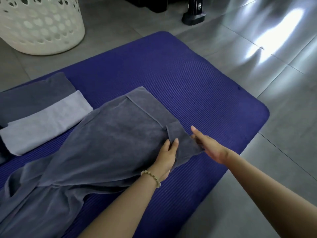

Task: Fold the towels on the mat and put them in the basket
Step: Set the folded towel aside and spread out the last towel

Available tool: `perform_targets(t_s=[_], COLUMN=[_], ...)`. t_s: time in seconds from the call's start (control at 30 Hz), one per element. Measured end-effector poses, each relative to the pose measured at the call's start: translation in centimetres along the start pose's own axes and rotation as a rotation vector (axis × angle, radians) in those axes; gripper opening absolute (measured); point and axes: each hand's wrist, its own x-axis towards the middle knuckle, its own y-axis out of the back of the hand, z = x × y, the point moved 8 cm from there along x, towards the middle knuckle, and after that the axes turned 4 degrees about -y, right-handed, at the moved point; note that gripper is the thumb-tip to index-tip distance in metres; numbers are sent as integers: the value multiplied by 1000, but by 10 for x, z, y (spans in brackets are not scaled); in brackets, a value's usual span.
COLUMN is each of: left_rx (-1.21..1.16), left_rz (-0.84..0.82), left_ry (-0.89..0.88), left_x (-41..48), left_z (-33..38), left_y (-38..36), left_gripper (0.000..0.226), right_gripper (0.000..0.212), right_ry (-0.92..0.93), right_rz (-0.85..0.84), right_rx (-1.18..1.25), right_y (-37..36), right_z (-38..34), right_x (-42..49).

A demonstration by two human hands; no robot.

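Left hand [167,157] gripping corner of dark grey towel [111,134], right hand [209,149] lying flat beside it.
Left fingers are curling round the turned-over corner; right fingers are stretching straight, touching the towel's edge. Towel is lying half spread on purple mat [188,79], next to folded light grey towel [46,121]; white basket [42,28] is standing far left.

Dim soft daylight, floor [267,40] glare upper right, slight blur
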Motion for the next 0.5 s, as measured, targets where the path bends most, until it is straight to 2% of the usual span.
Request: perform_targets(t_s=[0.03, 0.13, 0.23, 0.27, 0.33, 0.4, 0.5], left_rx=[-70, -213, -265, -248, -162, -3, 297], left_rz=[-22, -48, -51, -42, 23, 103, 156], left_ry=[11, 40, 40, 44, 75, 96, 52], left_x=[1, -5, -8, -9, -12, -17, -26], left_z=[0, 2, -1, -3, -10, -17, -22], left_y=[-4, -15, -20, -20, -14, 1, 34], left_gripper=[37, 32, 34, 32, 21, 13, 15], right_gripper=[98, 70, 64, 56, 36, 22, 22], right_ry=[-6, -36, -21, 2, 33, 32, 25], right_rz=[-19, -77, -14, 6, 107, 278, 407], right_rx=[7, 169, 221, 222, 248, 253, 51], right_y=[1, -9, -10, -7, 6, 27, 34], right_z=[2, 9, 11, 13, 19, 34, 40], right_x=[-1, -4, -5, -5, -8, -11, -12])
